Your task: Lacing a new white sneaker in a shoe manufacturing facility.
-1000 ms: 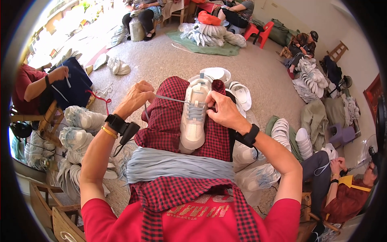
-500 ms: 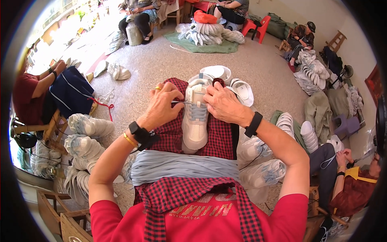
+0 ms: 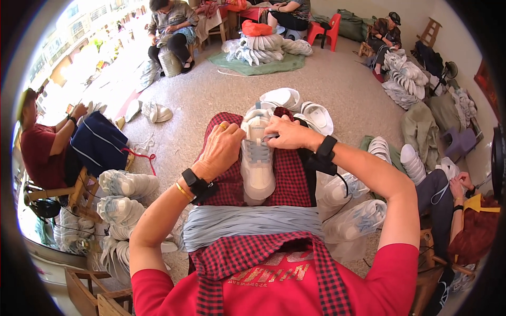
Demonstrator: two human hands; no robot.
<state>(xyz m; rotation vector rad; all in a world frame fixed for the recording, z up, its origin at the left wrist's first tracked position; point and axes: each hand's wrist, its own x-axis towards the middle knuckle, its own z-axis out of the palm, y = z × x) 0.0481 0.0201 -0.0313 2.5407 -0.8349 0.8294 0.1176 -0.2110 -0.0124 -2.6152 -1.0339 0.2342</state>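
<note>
A white sneaker rests on my lap, toe toward me, with a grey-blue shoelace threaded across its front. My left hand is closed at the sneaker's left eyelet edge; its fingertips hide what they pinch. Over the right eyelet side, my right hand pinches a loop of the shoelace between thumb and finger. Beneath the sneaker lies a red-and-black checked apron. Across my waist is a thick bundle of grey-blue laces.
Beyond my knees lie white shoes. Stacks of white shoes stand at my left and right. Co-workers sit around the room, one by a dark blue cloth. A shoe pile rests on a green sheet, near a red chair.
My left hand has moved in against the sneaker's side, and the lace stretched from it no longer shows. My right hand has turned, showing a lace loop in its fingers. The whole view has shifted slightly.
</note>
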